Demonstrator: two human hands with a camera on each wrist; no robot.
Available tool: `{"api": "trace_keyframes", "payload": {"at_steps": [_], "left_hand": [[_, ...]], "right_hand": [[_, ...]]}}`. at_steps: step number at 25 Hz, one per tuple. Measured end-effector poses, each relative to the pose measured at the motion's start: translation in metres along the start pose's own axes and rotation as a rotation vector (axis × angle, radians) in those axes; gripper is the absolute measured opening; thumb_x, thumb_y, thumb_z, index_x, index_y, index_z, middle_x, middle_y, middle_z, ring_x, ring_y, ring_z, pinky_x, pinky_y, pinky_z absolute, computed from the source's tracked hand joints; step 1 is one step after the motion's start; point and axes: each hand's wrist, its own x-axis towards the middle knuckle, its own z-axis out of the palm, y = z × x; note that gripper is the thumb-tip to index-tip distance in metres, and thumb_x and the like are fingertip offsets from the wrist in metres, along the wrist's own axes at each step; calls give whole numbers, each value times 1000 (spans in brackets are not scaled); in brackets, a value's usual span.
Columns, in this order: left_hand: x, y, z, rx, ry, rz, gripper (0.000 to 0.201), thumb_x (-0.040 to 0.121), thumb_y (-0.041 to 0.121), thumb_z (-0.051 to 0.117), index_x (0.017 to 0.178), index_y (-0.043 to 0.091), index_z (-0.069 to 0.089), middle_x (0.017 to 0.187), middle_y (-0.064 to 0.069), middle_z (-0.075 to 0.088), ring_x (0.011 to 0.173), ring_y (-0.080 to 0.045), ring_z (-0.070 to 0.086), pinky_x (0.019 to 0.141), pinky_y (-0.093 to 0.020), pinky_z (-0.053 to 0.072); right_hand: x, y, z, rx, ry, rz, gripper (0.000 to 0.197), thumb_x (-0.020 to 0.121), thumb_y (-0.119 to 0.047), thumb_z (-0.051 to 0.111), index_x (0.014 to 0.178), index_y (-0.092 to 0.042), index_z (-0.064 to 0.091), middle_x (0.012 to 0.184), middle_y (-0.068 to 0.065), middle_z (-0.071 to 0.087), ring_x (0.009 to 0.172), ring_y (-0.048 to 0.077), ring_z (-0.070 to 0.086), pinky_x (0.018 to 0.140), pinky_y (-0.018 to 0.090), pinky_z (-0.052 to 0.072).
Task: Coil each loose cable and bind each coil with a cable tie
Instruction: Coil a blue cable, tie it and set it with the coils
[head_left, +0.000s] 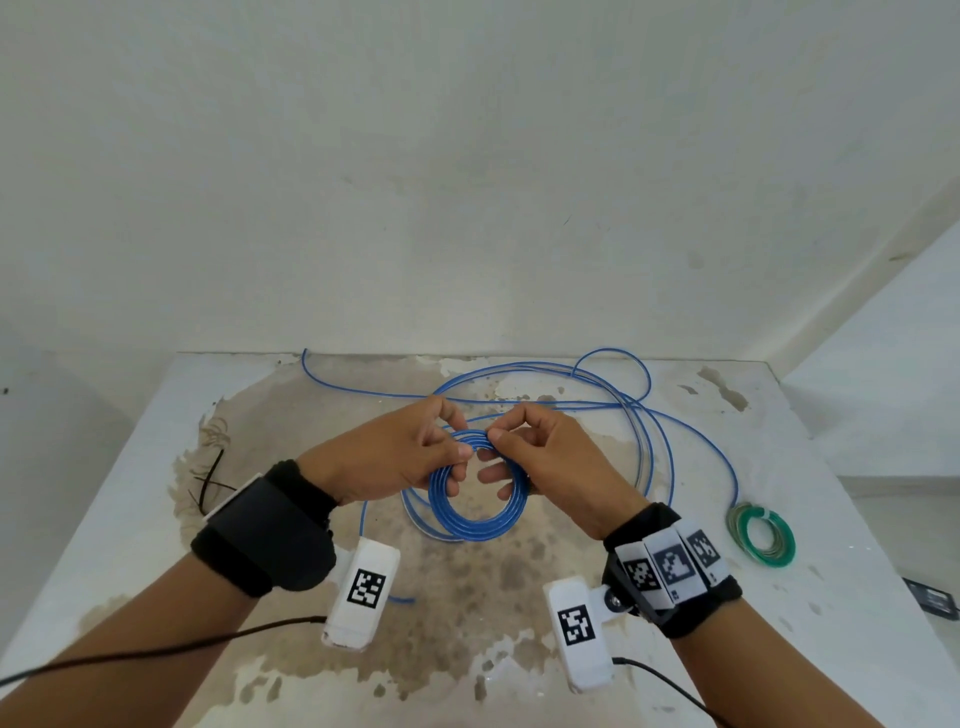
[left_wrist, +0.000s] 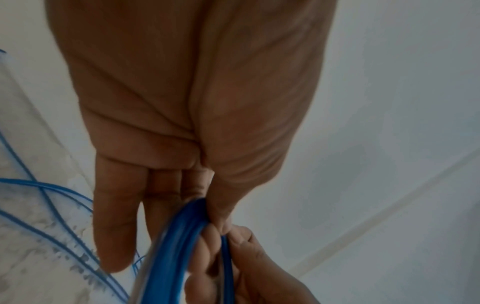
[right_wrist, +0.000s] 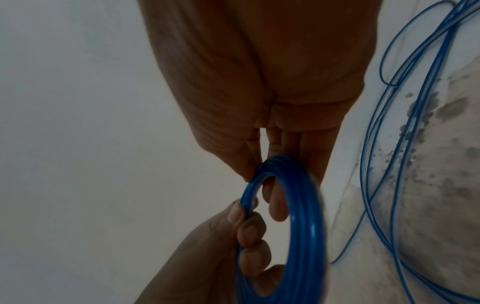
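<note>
Centrally, a blue cable coil (head_left: 475, 499) of several turns is held above the bench (head_left: 810, 467), its ring facing the head camera. The left hand (head_left: 387, 457) grips the coil's upper left arc, thumb and curled fingers closed around the bundled turns; the left wrist view shows the strands passing between its thumb and fingers (left_wrist: 207, 242). The right hand (head_left: 540, 457) pinches the top of the coil between thumb and forefinger, its remaining fingers curled through the ring, as the right wrist view confirms (right_wrist: 275, 203). From the coil, the uncoiled blue cable (head_left: 670, 441) trails back in wide loose loops over the stained bench surface, one end (head_left: 305, 358) lying near the far left edge. A short blue cable end (head_left: 402, 600) lies on the bench below the left wrist. A green cable coil (head_left: 763, 535) lies flat near the bench's right side, well apart from the hands; whether it is tied cannot be told. Thin dark strands (head_left: 208, 483) lie at the left edge.
</note>
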Motion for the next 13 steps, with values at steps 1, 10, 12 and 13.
{"api": "trace_keyframes", "payload": {"at_steps": [1, 10, 12, 13], "left_hand": [[1, -1, 1, 43, 29, 19, 14, 102, 18, 55, 113, 13, 48, 76, 2, 66, 72, -15, 64, 80, -42, 54], [11, -10, 45, -34, 326, -37, 20, 106, 33, 41, 101, 14, 44, 76, -1, 44, 55, -5, 42, 57, -33, 55], [15, -11, 53, 9, 396, -17, 22, 107, 33, 39, 98, 14, 44, 76, -5, 43, 54, -5, 41, 51, -27, 50], [18, -10, 56, 10, 419, -6, 21, 107, 31, 39, 95, 15, 44, 76, -8, 42, 54, -6, 40, 49, -25, 49]], "right_hand": [[-2, 0, 0, -9, -8, 4, 9, 100, -19, 63, 98, -11, 63, 95, 13, 78, 81, 25, 77, 63, 31, 59], [-11, 19, -4, 13, 44, -65, 15, 93, -17, 74, 102, -10, 65, 91, 11, 78, 74, 23, 76, 59, 30, 56], [-13, 21, -11, 40, 11, -43, 18, 93, -21, 73, 108, -13, 66, 94, 9, 78, 79, 24, 77, 62, 33, 59], [-15, 21, -17, 64, -25, -10, 22, 94, -22, 72, 114, -16, 66, 97, 9, 78, 83, 24, 77, 65, 34, 61]]}}
